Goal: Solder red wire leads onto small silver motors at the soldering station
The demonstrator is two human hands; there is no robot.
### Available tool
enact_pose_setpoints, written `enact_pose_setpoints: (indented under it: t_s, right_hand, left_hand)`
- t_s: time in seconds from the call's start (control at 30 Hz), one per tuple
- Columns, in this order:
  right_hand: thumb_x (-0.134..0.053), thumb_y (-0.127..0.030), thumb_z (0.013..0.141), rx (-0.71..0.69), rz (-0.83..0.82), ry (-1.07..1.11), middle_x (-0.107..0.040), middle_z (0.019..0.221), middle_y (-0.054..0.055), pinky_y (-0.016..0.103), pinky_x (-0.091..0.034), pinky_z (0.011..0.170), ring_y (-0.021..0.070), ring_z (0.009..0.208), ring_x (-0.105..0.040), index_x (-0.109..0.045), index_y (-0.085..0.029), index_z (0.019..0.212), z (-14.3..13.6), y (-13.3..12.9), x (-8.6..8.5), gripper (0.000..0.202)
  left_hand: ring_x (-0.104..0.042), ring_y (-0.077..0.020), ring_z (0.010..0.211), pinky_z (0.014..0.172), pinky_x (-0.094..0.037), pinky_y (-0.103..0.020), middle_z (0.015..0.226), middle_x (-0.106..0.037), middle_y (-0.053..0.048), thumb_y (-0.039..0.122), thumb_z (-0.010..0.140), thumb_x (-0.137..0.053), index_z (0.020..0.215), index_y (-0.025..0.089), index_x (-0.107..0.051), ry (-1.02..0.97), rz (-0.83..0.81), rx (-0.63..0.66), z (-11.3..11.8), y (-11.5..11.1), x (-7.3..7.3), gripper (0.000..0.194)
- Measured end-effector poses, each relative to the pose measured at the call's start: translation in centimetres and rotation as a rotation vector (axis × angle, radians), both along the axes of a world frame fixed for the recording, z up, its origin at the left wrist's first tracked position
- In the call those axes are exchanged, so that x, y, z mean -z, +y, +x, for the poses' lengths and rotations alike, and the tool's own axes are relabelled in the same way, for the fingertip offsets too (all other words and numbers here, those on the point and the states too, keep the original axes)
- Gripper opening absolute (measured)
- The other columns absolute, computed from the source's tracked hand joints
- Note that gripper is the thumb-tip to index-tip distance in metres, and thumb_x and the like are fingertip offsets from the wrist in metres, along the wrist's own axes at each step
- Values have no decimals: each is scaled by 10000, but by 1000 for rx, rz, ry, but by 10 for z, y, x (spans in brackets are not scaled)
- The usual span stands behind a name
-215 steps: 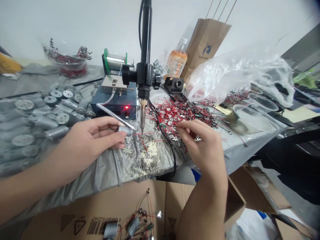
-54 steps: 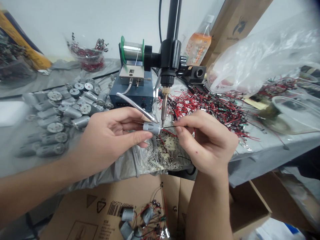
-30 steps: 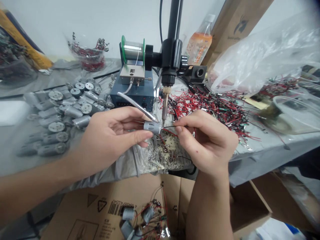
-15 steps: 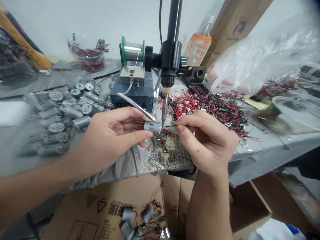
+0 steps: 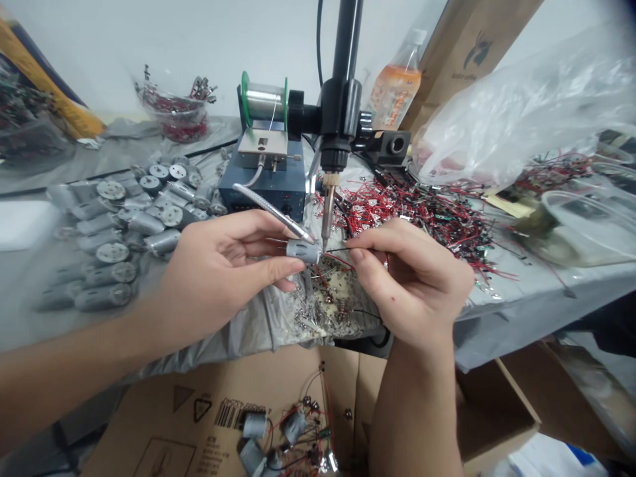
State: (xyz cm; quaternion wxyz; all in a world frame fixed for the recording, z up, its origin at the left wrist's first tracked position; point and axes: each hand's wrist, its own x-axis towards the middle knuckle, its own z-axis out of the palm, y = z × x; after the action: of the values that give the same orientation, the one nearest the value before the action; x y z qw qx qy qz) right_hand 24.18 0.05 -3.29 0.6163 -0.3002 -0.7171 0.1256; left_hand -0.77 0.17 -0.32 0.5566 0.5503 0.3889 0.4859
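A small grey cylindrical motor (image 5: 302, 252) lies sideways in my left hand (image 5: 226, 268), its terminal end facing right. Thumb and fingers close around its left part. My right hand (image 5: 405, 281) pinches a thin black wire (image 5: 338, 250) that runs left to the motor's end. A red wire (image 5: 342, 262) hangs just below it. The tip of the upright soldering iron (image 5: 326, 218) comes down right at the terminals; whether it touches is too small to tell. A metal solder feed tube (image 5: 278, 215) ends just above the motor.
Loose motors (image 5: 144, 222) pile up on the left. A solder spool (image 5: 265, 99) sits above a blue soldering station (image 5: 283, 192). Red and black wires (image 5: 412, 212) are heaped behind my right hand. Below, a cardboard box (image 5: 199, 411) carries several wired motors (image 5: 254, 425).
The motor's terminal end has shifted very slightly up and left under the iron tip. Both hands otherwise stay nearly in place, keeping their holds.
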Motion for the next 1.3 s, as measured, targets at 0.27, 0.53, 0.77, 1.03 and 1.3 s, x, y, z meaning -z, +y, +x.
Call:
enact_pose_setpoints:
  t_s: [0.27,0.53,0.77,1.03,1.3]
  right_hand:
    - [-829,-95,1044,31,-19,-22,-733,778,-5,320,-516,625,155,681,-615,-911,-247,989,-1,0,-2,181]
    - [-834,-83,1046,16,-15,-24,-746,797,-13,304,-523,641,136,692,-638,-897,-239,992,-1,0,-2,177]
    - [-829,-96,1045,20,-13,-31,-761,798,-10,316,-528,630,146,684,-644,-901,-243,994,-1,0,-1,172]
    - [-840,-102,1048,10,-13,-12,-767,802,-6,323,-525,635,152,698,-650,-908,-248,1006,-1,1,1,166]
    - [-831,-100,1043,19,-14,-16,-765,796,-4,333,-523,630,158,689,-640,-906,-251,992,-1,1,1,176]
  left_hand:
    - [-899,-209,788,745,-838,-280,1009,-950,32,163,774,-1227,1029,356,-1017,1,-17,-6,-1,0,0,382]
    - [-882,-205,758,746,-845,-295,1001,-950,24,175,763,-1230,1013,341,-1018,4,-15,-12,0,-2,-1,368]
    - [-903,-205,845,775,-840,-271,1019,-955,49,129,786,-1186,1039,348,-1016,1,-12,11,-1,-1,-2,375]
    - [-927,-263,897,821,-885,-405,1054,-966,30,254,830,-1201,1061,351,-1003,63,22,-19,-1,-2,-1,319]
    - [-933,-270,881,834,-885,-423,1069,-970,29,270,840,-1188,1071,334,-988,74,30,-1,-2,-1,0,313]
